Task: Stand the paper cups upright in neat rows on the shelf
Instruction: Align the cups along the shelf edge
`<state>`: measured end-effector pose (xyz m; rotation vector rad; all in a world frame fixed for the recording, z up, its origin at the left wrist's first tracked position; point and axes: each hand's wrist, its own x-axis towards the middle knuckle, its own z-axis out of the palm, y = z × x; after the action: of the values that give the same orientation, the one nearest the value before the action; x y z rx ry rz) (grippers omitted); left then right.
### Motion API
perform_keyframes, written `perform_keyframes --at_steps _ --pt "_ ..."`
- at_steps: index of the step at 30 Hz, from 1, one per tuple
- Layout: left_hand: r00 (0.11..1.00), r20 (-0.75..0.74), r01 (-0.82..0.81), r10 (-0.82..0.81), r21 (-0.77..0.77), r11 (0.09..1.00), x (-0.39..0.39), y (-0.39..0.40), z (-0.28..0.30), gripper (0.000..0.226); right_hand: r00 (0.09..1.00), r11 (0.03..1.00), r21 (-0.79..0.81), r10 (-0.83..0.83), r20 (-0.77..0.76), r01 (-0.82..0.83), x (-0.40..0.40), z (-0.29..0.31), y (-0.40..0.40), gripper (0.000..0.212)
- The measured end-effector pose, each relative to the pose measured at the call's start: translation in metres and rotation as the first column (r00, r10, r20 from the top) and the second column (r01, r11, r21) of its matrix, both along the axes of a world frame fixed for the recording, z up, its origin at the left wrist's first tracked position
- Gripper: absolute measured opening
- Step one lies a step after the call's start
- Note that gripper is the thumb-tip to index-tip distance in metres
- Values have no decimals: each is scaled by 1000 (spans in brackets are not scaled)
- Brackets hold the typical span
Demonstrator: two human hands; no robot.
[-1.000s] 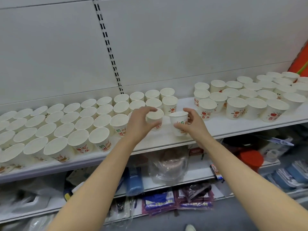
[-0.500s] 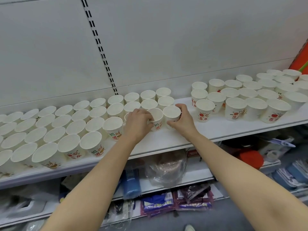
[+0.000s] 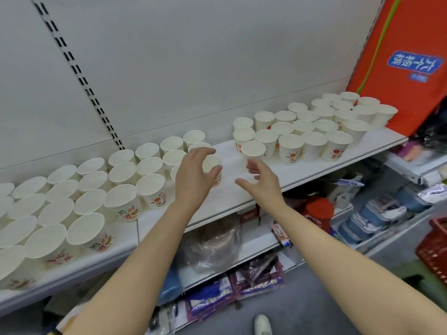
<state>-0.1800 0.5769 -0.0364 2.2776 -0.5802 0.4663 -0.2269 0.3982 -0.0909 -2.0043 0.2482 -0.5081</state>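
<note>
White paper cups with red and green printing stand upright, mouths open, on the white shelf (image 3: 242,192). A large block of cups (image 3: 79,197) fills the shelf's left part in slanting rows from the back edge to the front edge. A second cluster (image 3: 312,131) occupies the right part. One cup (image 3: 253,151) stands at that cluster's near left corner, and another cup (image 3: 212,165) ends the left block.

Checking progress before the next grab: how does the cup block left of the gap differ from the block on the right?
The left block is bigger and runs out of frame at the left edge; the right block ends by the orange bag. The left hand hovers at the left block's end cup; the right hand nears a right-block cup. All cups stand upright.
</note>
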Motion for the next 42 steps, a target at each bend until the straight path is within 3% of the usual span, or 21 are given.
perform_keyframes --at_steps 6,10,18,22,26,29,35,42 --pt "969 -232 102 -88 48 994 -7 -79 -21 64 976 967 -130 -216 28 218 -27 -5 -68 55" --pt "964 -267 5 -7 -8 1000 13 -102 -30 54 965 912 -317 -241 101 261 -17 8 -119 48" --pt "956 -286 -79 68 -28 996 31 -125 -28 12 1000 850 -527 -10 24 21 16 24 -196 36" --pt "949 -309 -118 68 -146 982 11 -127 -16 10 997 736 -673 77 -26 -75 30 27 -207 25" --pt "926 -373 -156 62 -227 961 -16 -110 -7 13 995 685 -722 82 -51 -94 36 30 -205 14" --pt "918 -393 -160 57 -234 959 -37 -83 -6 12 993 719 -688 121 -14 -97 31 35 -194 7" --pt "911 -401 -213 97 -256 943 -81 2 -1 9 949 881 -416 295 113 -225 -10 46 -122 4" --pt "871 -406 -335 277 -78 939 -106 109 2 11 884 859 -341 447 135 -382 -38 36 3 6"
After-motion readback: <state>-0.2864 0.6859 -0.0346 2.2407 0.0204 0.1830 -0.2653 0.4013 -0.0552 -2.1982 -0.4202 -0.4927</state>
